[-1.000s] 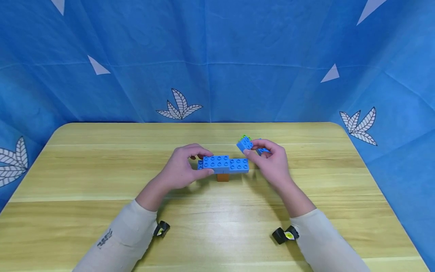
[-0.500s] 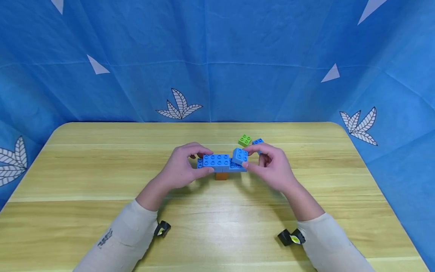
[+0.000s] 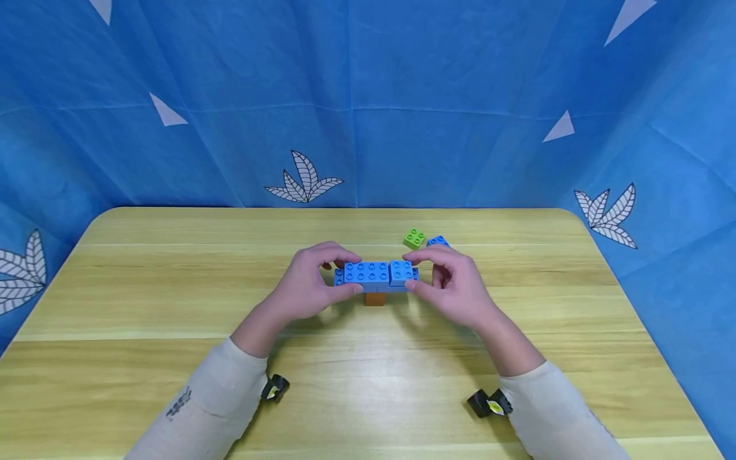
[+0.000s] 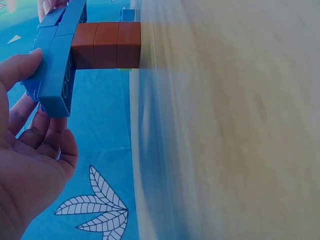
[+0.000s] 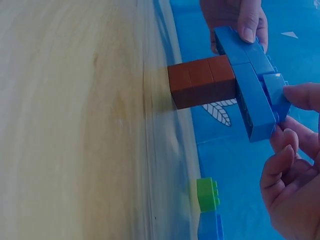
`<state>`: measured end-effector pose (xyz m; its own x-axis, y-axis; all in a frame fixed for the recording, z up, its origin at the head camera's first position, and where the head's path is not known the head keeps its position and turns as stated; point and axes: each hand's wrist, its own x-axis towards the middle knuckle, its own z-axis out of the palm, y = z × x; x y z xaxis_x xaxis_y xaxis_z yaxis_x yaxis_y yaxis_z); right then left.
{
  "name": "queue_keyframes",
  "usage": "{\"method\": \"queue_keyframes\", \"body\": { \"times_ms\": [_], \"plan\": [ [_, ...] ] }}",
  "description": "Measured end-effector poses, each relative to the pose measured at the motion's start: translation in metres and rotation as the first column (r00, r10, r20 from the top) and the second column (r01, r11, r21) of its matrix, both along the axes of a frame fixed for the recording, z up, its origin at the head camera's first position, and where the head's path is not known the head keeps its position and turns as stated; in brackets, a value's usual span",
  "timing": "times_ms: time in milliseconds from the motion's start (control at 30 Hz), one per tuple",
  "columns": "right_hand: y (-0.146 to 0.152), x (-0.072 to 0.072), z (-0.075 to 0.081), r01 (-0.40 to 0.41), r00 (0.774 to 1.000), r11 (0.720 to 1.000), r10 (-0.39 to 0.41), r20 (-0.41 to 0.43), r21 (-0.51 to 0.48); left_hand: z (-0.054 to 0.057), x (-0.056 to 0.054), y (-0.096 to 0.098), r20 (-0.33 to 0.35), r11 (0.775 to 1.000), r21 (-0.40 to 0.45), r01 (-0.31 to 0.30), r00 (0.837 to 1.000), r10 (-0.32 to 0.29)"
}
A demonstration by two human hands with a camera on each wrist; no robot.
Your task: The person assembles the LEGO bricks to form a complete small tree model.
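A column of three brown toy bricks (image 4: 106, 45) stands upright on the table, topped by two blue bricks end to end, one of them the right-hand lower brick (image 5: 252, 102). Over their joint lies a long blue brick (image 3: 367, 273), which my left hand (image 3: 307, 284) grips between thumb and fingers at its left part. My right hand (image 3: 454, 281) pinches a small four-stud blue brick (image 3: 400, 271) over the lower row, right beside the long brick's end. In the right wrist view this small brick (image 5: 276, 90) sits slightly tilted, with a lower edge raised.
Behind my right hand, a green four-stud brick (image 3: 414, 239) and another blue brick (image 3: 438, 241) lie on the wooden table (image 3: 172, 287). A blue patterned cloth (image 3: 368, 115) hangs behind the table's far edge.
My right hand has carried the small blue brick left and toward me, turning it into line over the lower row. The green brick has come into full view. My left hand stays put.
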<state>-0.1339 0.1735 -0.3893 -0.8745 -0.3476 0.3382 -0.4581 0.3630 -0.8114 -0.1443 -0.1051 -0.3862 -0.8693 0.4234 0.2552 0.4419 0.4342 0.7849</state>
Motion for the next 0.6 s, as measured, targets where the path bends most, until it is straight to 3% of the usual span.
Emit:
{"method": "queue_keyframes", "body": {
  "times_ms": [167, 467, 600],
  "plan": [
    [-0.0031, -0.0006, -0.0027, -0.007, 1.0, 0.999, 0.006, -0.024, -0.039, 0.0, 0.0003, 0.0005, -0.003, 1.0, 0.004, 0.0, 1.0, 0.0],
    [-0.0045, -0.0017, -0.002, -0.001, 0.999, 0.998, 0.004, 0.054, -0.061, 0.0019, 0.0015, 0.0021, 0.017, 1.0, 0.005, -0.014, 1.0, 0.014],
    [-0.0063, -0.0029, -0.0015, -0.008, 0.999, 0.999, 0.009, 0.038, -0.037, 0.0025, 0.002, 0.0024, 0.028, 1.0, 0.013, -0.026, 0.999, 0.026]
  ]
}}
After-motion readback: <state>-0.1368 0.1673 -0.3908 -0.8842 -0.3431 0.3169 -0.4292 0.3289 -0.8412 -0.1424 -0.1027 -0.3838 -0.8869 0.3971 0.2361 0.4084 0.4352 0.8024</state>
